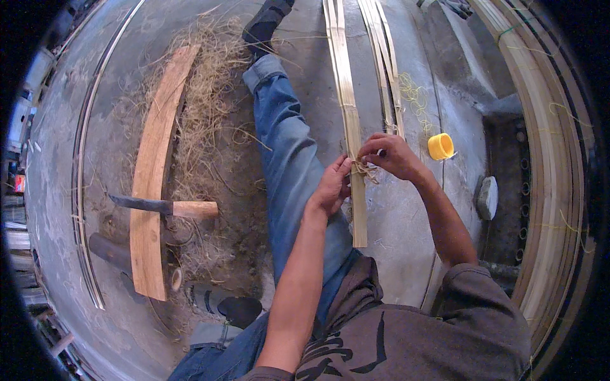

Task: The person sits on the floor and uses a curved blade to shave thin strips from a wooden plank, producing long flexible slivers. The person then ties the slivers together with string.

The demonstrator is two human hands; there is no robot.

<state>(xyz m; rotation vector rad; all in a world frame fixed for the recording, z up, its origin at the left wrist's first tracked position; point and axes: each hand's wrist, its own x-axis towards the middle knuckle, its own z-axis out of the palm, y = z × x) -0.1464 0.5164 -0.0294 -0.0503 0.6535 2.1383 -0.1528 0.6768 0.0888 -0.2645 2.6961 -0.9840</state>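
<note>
A long bundle of pale split bamboo strips (347, 108) runs down from the top of the view and ends above my lap, beside my outstretched leg. My left hand (332, 185) is closed on its left edge, the thumb near the top face. Across from it, my right hand (391, 155) has its fingertips pinched at the strips. A small dark object (382, 153) with a rounded end pokes out between its fingers; the rest is hidden. Thin curled shavings (367, 170) bunch on the strips right under the right fingertips.
On the left, a big knife (159, 204) with a wooden handle lies across a wooden plank (152, 159), beside a heap of fibre shavings (213, 95). More strips (381, 57) lie beyond my right hand. A yellow roll (440, 147) and long bamboo lengths (553, 165) are at right.
</note>
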